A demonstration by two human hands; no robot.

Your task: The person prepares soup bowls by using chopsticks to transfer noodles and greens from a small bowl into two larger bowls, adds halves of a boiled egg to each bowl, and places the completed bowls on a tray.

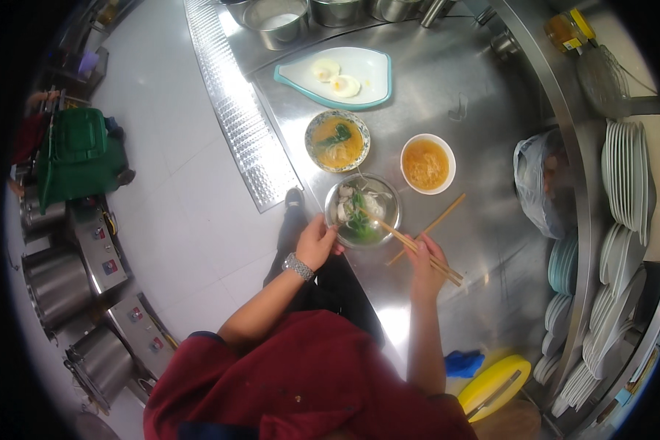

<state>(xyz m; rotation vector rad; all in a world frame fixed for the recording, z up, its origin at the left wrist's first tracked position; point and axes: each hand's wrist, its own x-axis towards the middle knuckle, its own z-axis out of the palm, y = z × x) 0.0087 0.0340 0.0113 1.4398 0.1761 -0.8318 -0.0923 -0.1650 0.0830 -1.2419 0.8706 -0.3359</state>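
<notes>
My left hand (317, 243), with a metal watch on its wrist, grips the near left rim of a steel bowl (394, 231). Inside that bowl are leafy greens (359, 218), pale noodles and pieces that look like meat. In my right hand (426, 261) is a pair of wooden chopsticks (396, 234), their tips down in the bowl's contents. Just beyond stands a patterned bowl (310, 144) of noodles in orange broth with a dark green leaf; a noodle strand hangs over its near rim. A white bowl (452, 175) of orange soup sits to the right.
Another wooden chopstick (451, 207) lies on the steel counter (489, 220). Further back, a teal-rimmed dish (374, 60) carries two eggs. Stacked plates (627, 176) and a plastic bag (536, 181) line the right. A yellow cutting board with a knife (495, 388) lies near me. Steel pots (283, 33) stand behind.
</notes>
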